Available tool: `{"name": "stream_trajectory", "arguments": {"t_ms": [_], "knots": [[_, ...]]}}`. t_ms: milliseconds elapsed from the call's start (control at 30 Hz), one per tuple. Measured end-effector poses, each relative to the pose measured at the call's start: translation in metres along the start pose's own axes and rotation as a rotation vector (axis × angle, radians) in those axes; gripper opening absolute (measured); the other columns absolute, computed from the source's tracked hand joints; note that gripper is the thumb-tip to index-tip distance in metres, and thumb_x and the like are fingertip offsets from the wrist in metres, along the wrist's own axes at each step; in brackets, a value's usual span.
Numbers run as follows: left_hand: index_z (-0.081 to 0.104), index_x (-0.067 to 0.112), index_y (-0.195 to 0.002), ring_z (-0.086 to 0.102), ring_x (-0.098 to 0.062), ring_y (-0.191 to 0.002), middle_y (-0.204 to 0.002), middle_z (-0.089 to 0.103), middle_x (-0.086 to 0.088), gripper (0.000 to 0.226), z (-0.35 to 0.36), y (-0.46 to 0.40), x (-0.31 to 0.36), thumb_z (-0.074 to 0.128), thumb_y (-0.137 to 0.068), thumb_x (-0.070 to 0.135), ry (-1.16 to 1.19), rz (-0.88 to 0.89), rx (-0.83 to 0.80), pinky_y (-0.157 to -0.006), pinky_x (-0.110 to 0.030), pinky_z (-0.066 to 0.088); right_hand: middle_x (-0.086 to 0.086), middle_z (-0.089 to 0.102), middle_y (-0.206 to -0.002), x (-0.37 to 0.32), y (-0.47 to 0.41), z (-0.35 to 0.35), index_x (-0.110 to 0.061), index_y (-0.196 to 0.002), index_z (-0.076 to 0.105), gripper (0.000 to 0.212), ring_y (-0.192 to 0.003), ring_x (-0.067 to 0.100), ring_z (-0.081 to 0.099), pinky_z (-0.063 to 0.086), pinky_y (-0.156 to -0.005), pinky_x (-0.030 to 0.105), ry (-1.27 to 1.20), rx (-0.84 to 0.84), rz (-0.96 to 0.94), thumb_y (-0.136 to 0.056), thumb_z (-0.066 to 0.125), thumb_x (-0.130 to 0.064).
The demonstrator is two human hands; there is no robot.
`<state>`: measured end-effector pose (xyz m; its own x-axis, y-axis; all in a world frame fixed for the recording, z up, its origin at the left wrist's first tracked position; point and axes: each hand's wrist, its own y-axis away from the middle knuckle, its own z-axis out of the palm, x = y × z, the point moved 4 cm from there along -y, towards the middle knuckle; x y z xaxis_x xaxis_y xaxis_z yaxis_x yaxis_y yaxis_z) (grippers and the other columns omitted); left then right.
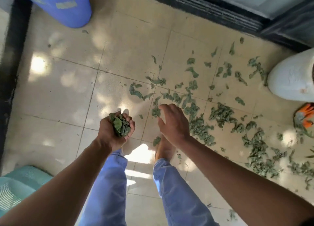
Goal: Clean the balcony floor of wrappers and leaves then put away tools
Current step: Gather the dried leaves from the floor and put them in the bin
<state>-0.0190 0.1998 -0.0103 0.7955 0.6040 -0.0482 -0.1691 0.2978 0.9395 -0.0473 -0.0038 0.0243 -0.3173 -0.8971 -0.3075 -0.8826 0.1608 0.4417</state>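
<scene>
My left hand [114, 131] is cupped palm up and holds a bunch of green leaves [120, 125] above the tiled floor. My right hand [173, 123] hovers just to the right of it, palm down, fingers relaxed and holding nothing. Many dry green leaves [220, 114] lie scattered over the beige floor tiles [68, 89] from the centre out to the right. An orange and grey wrapper [304, 116] lies at the right edge among the leaves.
A blue bin [64, 6] stands at the top left by the black border. A white sack-like container [294, 79] sits at the right edge. A teal woven basket [18, 186] is at the bottom left. A dark door track [212, 8] runs along the top.
</scene>
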Motion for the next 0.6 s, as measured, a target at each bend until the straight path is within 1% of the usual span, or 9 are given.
{"name": "stream_trajectory", "arguments": {"t_ms": [67, 200, 267, 333, 433, 533, 600], "knots": [[0.065, 0.013, -0.070, 0.057, -0.018, -0.069, -0.081, 0.058, -0.001, 0.034, 0.000, -0.017, 0.009, 0.044, -0.095, 0.022, -0.067, -0.031, 0.006, -0.067, -0.026, 0.056, 0.006, 0.052, -0.134, 0.021, -0.021, 0.029, -0.021, -0.143, 0.046, 0.055, -0.120, 0.025, 0.053, 0.054, -0.089, 0.035, 0.061, -0.088, 0.062, -0.095, 0.068, -0.035], [0.058, 0.013, -0.072, 0.055, -0.020, -0.068, -0.073, 0.056, -0.004, 0.019, -0.002, -0.054, 0.025, 0.048, -0.087, 0.019, -0.140, -0.066, 0.007, -0.065, -0.025, 0.054, 0.011, 0.034, -0.151, 0.039, -0.063, 0.085, -0.023, -0.155, 0.030, 0.082, -0.128, 0.031, 0.045, 0.056, -0.088, 0.039, 0.166, -0.205, 0.058, -0.088, 0.077, -0.037], [0.059, 0.012, -0.070, 0.054, -0.021, -0.069, -0.071, 0.056, -0.004, 0.021, -0.004, -0.071, 0.029, 0.049, -0.087, 0.019, -0.182, -0.082, 0.008, -0.065, -0.025, 0.054, 0.012, 0.029, -0.156, 0.045, -0.080, 0.109, -0.024, -0.158, 0.025, 0.092, -0.130, 0.032, 0.044, 0.056, -0.090, 0.042, 0.163, -0.235, 0.041, -0.085, 0.080, -0.035], [0.060, 0.012, -0.069, 0.055, -0.021, -0.068, -0.071, 0.056, -0.004, 0.028, -0.006, -0.086, 0.031, 0.046, -0.092, 0.021, -0.212, -0.103, 0.002, -0.065, -0.026, 0.054, 0.012, 0.030, -0.154, 0.051, -0.089, 0.128, -0.021, -0.158, 0.024, 0.096, -0.127, 0.033, 0.046, 0.056, -0.087, 0.040, 0.155, -0.224, 0.037, -0.083, 0.082, -0.035], [0.061, 0.012, -0.067, 0.055, -0.021, -0.066, -0.071, 0.056, -0.004, 0.032, -0.006, -0.104, 0.031, 0.044, -0.093, 0.021, -0.216, -0.117, -0.001, -0.065, -0.026, 0.053, 0.015, 0.035, -0.142, 0.055, -0.093, 0.152, -0.018, -0.154, 0.032, 0.089, -0.118, 0.032, 0.051, 0.056, -0.082, 0.039, 0.098, -0.195, 0.044, -0.083, 0.083, -0.029], [0.061, 0.011, -0.066, 0.054, -0.020, -0.065, -0.070, 0.056, -0.004, 0.036, -0.004, -0.115, 0.025, 0.042, -0.095, 0.022, -0.233, -0.127, -0.007, -0.066, -0.026, 0.051, 0.018, 0.039, -0.129, 0.054, -0.093, 0.167, -0.013, -0.139, 0.046, 0.067, -0.101, 0.032, 0.057, 0.059, -0.081, 0.039, -0.015, -0.127, 0.008, -0.082, 0.081, -0.013], [0.061, 0.011, -0.066, 0.054, -0.020, -0.065, -0.070, 0.056, -0.004, 0.036, -0.004, -0.121, 0.023, 0.041, -0.094, 0.022, -0.245, -0.136, 0.001, -0.066, -0.026, 0.051, 0.018, 0.043, -0.121, 0.054, -0.094, 0.172, -0.008, -0.126, 0.054, 0.049, -0.090, 0.030, 0.057, 0.059, -0.075, 0.041, -0.078, -0.081, -0.023, -0.083, 0.077, -0.004]]}}
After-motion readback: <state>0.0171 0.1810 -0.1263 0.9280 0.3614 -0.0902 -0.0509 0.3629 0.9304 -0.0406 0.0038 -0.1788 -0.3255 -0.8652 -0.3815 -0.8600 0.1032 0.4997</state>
